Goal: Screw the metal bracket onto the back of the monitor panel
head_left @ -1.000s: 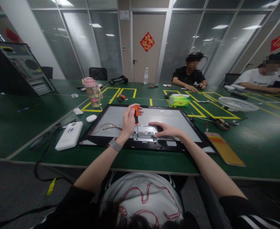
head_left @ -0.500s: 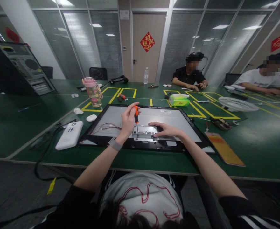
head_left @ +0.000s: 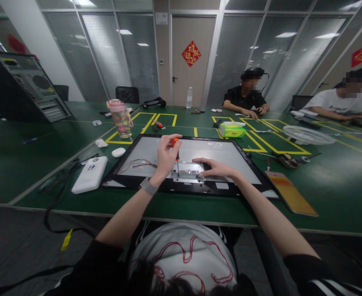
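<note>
My left hand [head_left: 166,155] is closed round the orange-and-black handle of a screwdriver [head_left: 177,156], which stands nearly upright. Its shaft runs down to the left part of a silver metal bracket [head_left: 187,179]; the tip is too small to make out. On the bracket's right side my right hand [head_left: 215,167] holds it, fingers along the far edge and thumb on the near part. The bracket sits on the grey back of a flat display panel [head_left: 233,158] with a black frame. Thin wires [head_left: 138,161] lie on the panel left of the bracket.
Left of the panel are a white power bank [head_left: 90,174], a white oval object [head_left: 118,152] and a pink-lidded bottle [head_left: 121,121]. A green tissue pack [head_left: 232,129] lies behind it, an orange-yellow board [head_left: 292,193] at right. Two people sit across the table [head_left: 168,209].
The fingers of my left hand have shifted round the screwdriver's handle, covering more of it. The screwdriver stays in place, and my right hand has not visibly moved.
</note>
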`<state>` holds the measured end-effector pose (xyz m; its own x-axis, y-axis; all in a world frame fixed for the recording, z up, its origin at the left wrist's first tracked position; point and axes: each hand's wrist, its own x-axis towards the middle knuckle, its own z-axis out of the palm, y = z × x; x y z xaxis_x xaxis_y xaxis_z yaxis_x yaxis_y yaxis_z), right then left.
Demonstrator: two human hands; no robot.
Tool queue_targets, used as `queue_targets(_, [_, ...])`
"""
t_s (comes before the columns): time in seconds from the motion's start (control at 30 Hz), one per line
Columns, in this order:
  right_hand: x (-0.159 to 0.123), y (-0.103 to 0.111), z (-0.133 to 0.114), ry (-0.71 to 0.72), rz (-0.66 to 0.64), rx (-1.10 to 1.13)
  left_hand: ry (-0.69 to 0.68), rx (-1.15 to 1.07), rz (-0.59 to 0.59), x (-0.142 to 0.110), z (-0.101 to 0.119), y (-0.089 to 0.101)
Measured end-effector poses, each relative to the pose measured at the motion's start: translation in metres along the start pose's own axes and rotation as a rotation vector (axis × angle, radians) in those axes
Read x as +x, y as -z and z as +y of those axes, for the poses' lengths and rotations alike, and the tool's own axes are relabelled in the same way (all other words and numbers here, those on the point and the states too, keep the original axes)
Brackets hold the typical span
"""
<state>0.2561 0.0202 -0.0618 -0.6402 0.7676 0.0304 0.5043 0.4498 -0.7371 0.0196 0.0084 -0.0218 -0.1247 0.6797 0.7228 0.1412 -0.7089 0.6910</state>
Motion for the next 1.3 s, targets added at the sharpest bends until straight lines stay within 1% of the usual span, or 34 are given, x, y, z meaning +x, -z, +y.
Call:
queue_targets(0.1, [0.0004, -0.0001, -0.0004, 0.000, -0.003, -0.005, -0.017, 0.004, 0.007, -0.0002, -0.0002, -0.0008])
queue_targets(0.2, [0.0008, -0.0004, -0.0001, 0.007, 0.005, -0.005, 0.034, -0.090, -0.070, -0.0009, -0.0015, -0.0023])
queue_targets(0.27, [0.0009, -0.0005, -0.0002, 0.007, 0.007, -0.003, 0.053, -0.109, -0.093, -0.0016, -0.0017, -0.0030])
queue_targets(0.4, [0.0006, 0.0000, -0.0005, 0.007, -0.002, 0.003, -0.027, 0.042, -0.012, -0.0018, 0.0009, -0.0023])
queue_targets(0.47, [0.0005, 0.0002, -0.0002, 0.005, -0.004, 0.000, -0.039, 0.059, -0.003, -0.0010, 0.0023, -0.0012])
queue_targets(0.6, [0.0007, 0.0001, 0.0003, 0.002, 0.000, -0.009, 0.047, -0.108, -0.098, 0.0000, 0.0025, -0.0009])
queue_targets(0.67, [0.0008, -0.0001, 0.0000, 0.005, 0.002, -0.006, 0.070, -0.134, -0.108, -0.0003, 0.0021, -0.0016])
queue_targets(0.7, [0.0008, -0.0002, -0.0003, 0.007, 0.003, -0.004, 0.058, -0.107, -0.096, -0.0005, 0.0020, -0.0019])
queue_targets(0.8, [0.0006, -0.0002, -0.0011, 0.008, 0.002, -0.001, -0.036, 0.036, -0.038, -0.0008, 0.0020, -0.0017])
queue_targets(0.87, [0.0004, -0.0002, -0.0011, 0.006, 0.001, -0.004, -0.070, 0.086, -0.020, -0.0005, 0.0020, -0.0007])
queue_targets(0.93, [0.0004, -0.0002, -0.0005, 0.002, -0.001, -0.009, -0.052, 0.043, -0.043, -0.0001, 0.0014, 0.0001])
queue_targets(1.03, [0.0006, -0.0004, 0.0008, -0.002, -0.001, -0.013, 0.035, -0.111, -0.096, 0.0000, 0.0003, -0.0001])
queue_targets(1.1, [0.0008, -0.0005, 0.0008, 0.002, 0.001, -0.008, 0.066, -0.150, -0.108, -0.0004, 0.0000, -0.0009])
queue_targets(1.17, [0.0010, -0.0006, 0.0001, 0.005, 0.005, -0.003, 0.046, -0.103, -0.094, -0.0011, 0.0002, -0.0017])
queue_targets(1.3, [0.0009, -0.0008, -0.0015, -0.003, 0.007, 0.002, -0.041, 0.018, -0.056, -0.0017, 0.0003, -0.0011])
